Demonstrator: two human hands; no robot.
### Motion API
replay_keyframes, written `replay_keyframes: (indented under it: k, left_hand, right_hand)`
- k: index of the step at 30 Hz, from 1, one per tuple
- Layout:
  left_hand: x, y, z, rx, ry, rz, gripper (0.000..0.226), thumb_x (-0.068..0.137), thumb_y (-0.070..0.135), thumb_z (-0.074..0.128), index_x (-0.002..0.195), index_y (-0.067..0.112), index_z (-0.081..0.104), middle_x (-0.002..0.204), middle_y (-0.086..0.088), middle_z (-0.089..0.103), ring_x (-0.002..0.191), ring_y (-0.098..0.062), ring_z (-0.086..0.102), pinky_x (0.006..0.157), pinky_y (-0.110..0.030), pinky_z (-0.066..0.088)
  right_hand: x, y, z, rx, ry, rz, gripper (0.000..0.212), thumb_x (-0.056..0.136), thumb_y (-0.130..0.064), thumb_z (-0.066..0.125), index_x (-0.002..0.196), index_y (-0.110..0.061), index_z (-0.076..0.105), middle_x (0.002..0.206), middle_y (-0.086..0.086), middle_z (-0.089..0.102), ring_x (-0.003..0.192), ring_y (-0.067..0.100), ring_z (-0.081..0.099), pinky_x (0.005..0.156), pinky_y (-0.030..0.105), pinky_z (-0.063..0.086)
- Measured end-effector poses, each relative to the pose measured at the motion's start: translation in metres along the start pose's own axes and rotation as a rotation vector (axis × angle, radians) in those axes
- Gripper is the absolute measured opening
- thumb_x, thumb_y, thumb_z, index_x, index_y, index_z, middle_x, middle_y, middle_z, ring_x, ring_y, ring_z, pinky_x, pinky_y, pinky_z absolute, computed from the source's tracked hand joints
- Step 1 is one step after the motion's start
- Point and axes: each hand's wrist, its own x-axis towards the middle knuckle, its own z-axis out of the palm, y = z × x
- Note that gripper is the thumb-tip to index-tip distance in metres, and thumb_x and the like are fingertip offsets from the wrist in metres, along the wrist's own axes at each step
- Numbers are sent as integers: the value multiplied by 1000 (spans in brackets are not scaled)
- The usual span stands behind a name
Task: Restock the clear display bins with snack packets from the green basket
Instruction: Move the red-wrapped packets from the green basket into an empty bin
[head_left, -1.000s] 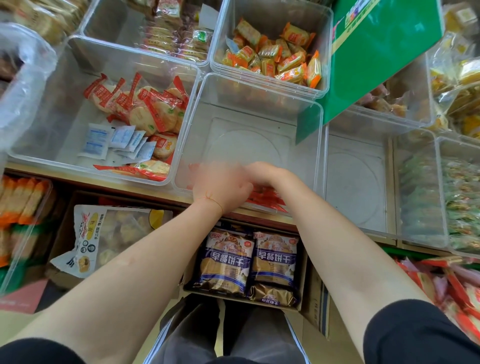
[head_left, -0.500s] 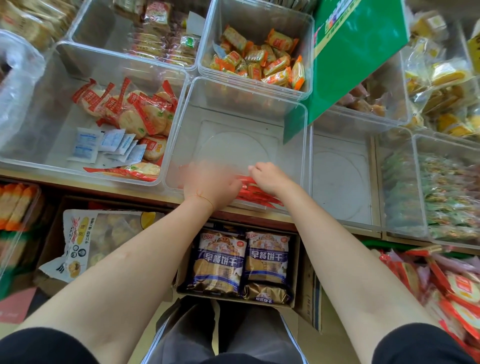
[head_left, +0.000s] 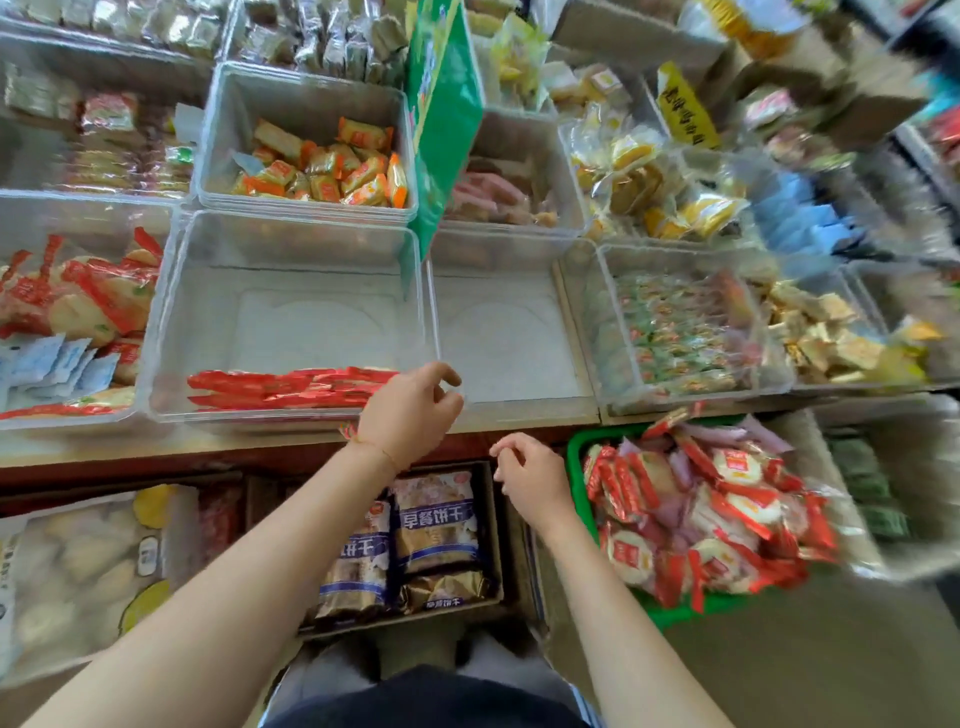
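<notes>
My left hand (head_left: 410, 410) hangs over the near right corner of the clear display bin (head_left: 291, 322), its fingers (head_left: 441, 382) loosely curled and holding nothing, the thumb apart from the rest. My right hand (head_left: 535, 478) is lower and nearer to me, in front of the table (head_left: 156, 441) edge, its fingers (head_left: 506, 449) also loosely bent and empty, just left of the green basket (head_left: 576, 457). Along the near wall of that clear bin lies a row of red snack packets (head_left: 291, 387), just left of my left hand; the rest of the bin floor is bare. The bin to its right (head_left: 509, 332) holds nothing I can see. The green basket sits below the table edge at the right, heaped with red-and-white snack packets (head_left: 711, 509) and some pink ones. A bin of orange packets (head_left: 322, 171) stands farther back, a green sign (head_left: 447, 114) upright beside it.
</notes>
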Motion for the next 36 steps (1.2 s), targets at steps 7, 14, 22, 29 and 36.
replay_keyframes:
  k: [7,14,22,29,36]
  left_hand:
    - [20,99,128,11,-450,-102,26,93,26,52,113,20,67,104,-6,70,99,-24,64,83,-30,50]
    - [20,146,246,29,-405,-247,60,80,38,49,137,20,54,129,-14,58,113,-29,59,92,-33,48]
    - [12,177,299,29,-274,-362,47,94,28,51,140,24,50,141,-12,39,104,-22,52,83,-28,43]
    - [10,175,291,50,-308,-375,45,91,26,57,137,25,55,140,-5,51,125,-20,49,95,-29,40]
    - [17,172,293,-13,-278,-390,41,94,22,51,135,22,57,140,-6,53,122,-20,51,90,-28,39]
  right_hand:
    - [-3,125,-96,-38,45,138,17,91,-20,52,88,-26,67,85,-1,68,84,27,64,75,36,51]
    - [14,222,-178,-125,55,152,32,94,-17,50,124,-20,59,123,3,55,114,24,55,91,34,47]
    - [58,253,-187,-538,-230,-75,98,85,6,55,156,-38,3,165,-5,-4,126,31,52,84,38,52]
    - [87,259,-183,-555,-149,-91,61,93,-3,47,148,-25,29,152,5,34,114,33,58,85,42,53]
    - [88,273,-195,-587,27,-217,35,98,-12,44,132,-14,50,126,5,61,93,30,66,70,36,52]
